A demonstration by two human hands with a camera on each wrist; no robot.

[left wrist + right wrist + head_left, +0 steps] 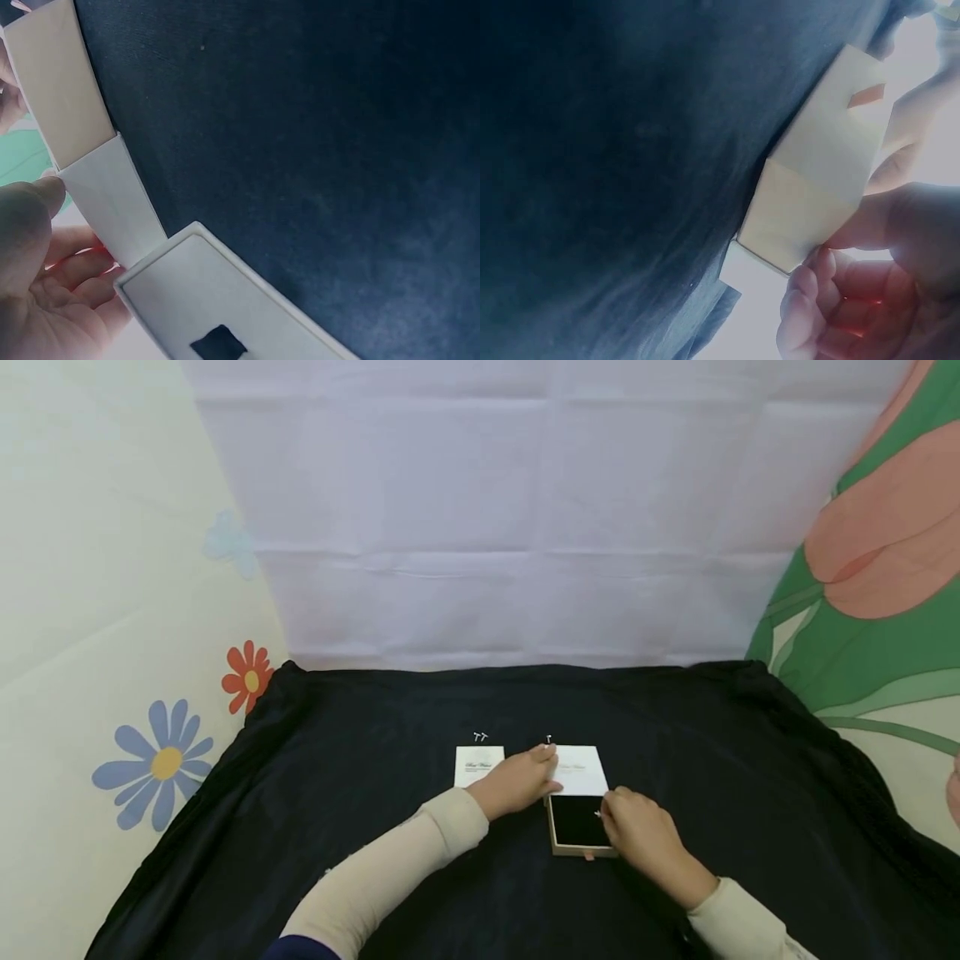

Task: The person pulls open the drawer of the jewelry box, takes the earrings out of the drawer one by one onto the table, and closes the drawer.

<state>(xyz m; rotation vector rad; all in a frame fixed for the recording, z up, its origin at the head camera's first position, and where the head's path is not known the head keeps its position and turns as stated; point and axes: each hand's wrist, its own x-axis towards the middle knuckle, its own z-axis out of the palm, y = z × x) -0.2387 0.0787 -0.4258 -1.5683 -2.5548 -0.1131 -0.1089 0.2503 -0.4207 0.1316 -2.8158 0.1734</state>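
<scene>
A drawer box with a white printed sleeve (pixel 581 770) lies on the black cloth, its beige drawer (pixel 585 850) pulled toward me, showing a black lining (pixel 573 821). My left hand (pixel 517 779) holds the sleeve by its left side; in the left wrist view its thumb (pixel 51 193) is at the sleeve's edge. With bent fingers, my right hand (pixel 642 828) is over the drawer's right rim, pinching a tiny silver piece (pixel 597 814) over the lining. Its exact kind is too small to tell. The right wrist view shows curled fingers (pixel 840 292) against the box's side.
A second white printed box (pixel 478 762) lies to the left, partly behind my left hand. Two tiny T-shaped silver pieces (pixel 480 737) lie behind it. Another such piece (pixel 548 739) sits behind the drawer box. A white cloth (pixel 480 527) hangs beyond the table.
</scene>
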